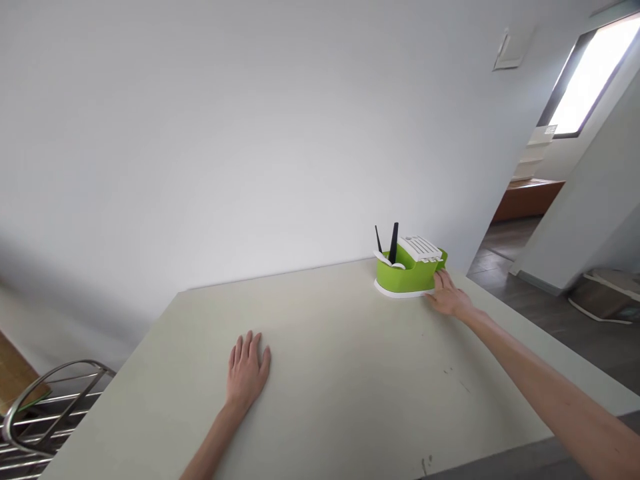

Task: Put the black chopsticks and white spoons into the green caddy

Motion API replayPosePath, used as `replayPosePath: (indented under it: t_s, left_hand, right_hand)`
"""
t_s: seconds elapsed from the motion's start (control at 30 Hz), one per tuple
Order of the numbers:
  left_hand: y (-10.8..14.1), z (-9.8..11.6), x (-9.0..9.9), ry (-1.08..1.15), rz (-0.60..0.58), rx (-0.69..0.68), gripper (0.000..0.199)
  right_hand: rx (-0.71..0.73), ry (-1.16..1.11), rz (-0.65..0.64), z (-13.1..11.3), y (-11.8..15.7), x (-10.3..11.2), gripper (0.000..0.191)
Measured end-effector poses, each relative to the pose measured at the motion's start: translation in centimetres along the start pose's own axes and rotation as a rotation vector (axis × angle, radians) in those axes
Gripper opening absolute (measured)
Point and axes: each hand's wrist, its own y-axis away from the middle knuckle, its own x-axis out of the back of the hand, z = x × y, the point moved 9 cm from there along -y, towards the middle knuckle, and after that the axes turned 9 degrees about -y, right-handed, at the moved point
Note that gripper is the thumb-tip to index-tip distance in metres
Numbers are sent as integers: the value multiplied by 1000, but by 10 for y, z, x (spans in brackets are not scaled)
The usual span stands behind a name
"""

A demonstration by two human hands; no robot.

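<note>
My left hand (246,373) lies flat on the pale table top (320,373), fingers stretched out and nothing in it. Over at the far right, my right hand (449,295) reaches to a green utensil holder (407,279) with a white base and a white slotted top. Its fingers are extended against the holder's near right side; the fingertips touch or nearly touch it. In the holder's open left part stand a black handle (394,243), a thinner dark stick (379,239) and white rounded pieces (385,259). What lies deeper inside is hidden.
A plain wall (280,167) runs along the table's back edge. A metal rack (55,407) stands beyond the left edge. Past the right edge are the floor, a doorway and a bright window (595,73). A switch plate (513,50) is on the wall.
</note>
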Motion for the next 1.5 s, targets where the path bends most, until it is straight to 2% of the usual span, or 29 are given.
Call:
replayPosePath:
  t_s: [0.13, 0.27, 0.4, 0.53, 0.6, 0.77, 1.0, 1.5]
  left_hand:
    - [-2, -6, -2, 4, -33, -5, 62]
    - [4, -2, 1, 3, -43, -40, 62]
    - [23, 35, 21, -23, -25, -106, 62]
    - [49, 76, 41, -55, -1, -178, 63]
    - [61, 85, 46, -65, 20, -202, 62]
    - [87, 91, 54, -75, 62, -234, 62]
    - [118, 104, 64, -41, 78, -265, 63]
    - [121, 107, 68, 30, 79, -251, 63]
  right_hand:
    - [12, -44, 44, -4, 20, -2, 84]
    - [-40, -102, -11, -2, 61, -29, 73]
    - [-26, -101, -35, 11, 94, -41, 65]
    - [27, -78, -23, 24, 113, -33, 67]
    - [45, -62, -7, 25, 121, -28, 68]
    - [60, -66, 16, 16, 141, -21, 67]
    - [55, -82, 7, 11, 151, -13, 65]
    - [58, -77, 14, 11, 151, -7, 66]
